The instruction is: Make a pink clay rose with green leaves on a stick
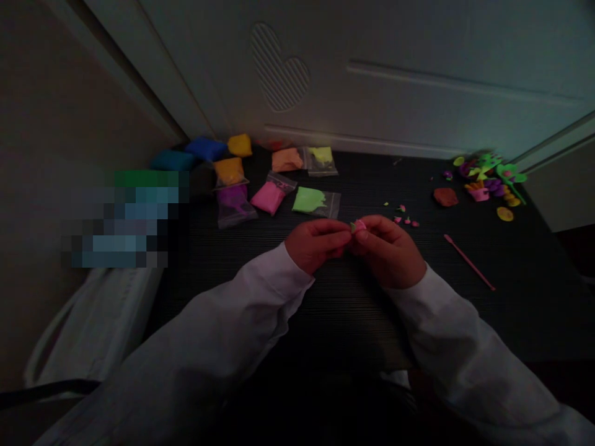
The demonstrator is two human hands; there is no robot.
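Note:
Between my two hands is a small pink clay piece (359, 225) with a bit of green on its left side. My right hand (393, 251) pinches the pink part with thumb and fingers. From the left, my left hand (318, 243) closes its fingertips at the green side. Fingers hide much of the piece. Just beyond my right hand lie several tiny pink and green clay bits (408, 220). A thin pink modelling tool (469, 262) rests on the dark table to the right of it.
Clay packets line the back left, among them a light green packet (309, 200), a pink packet (269, 196) and a purple packet (233, 204). At the right stand colourful clay flowers (497, 176) beside a reddish-brown lump (445, 197). A white panel (316, 80) rises behind the table (520, 297).

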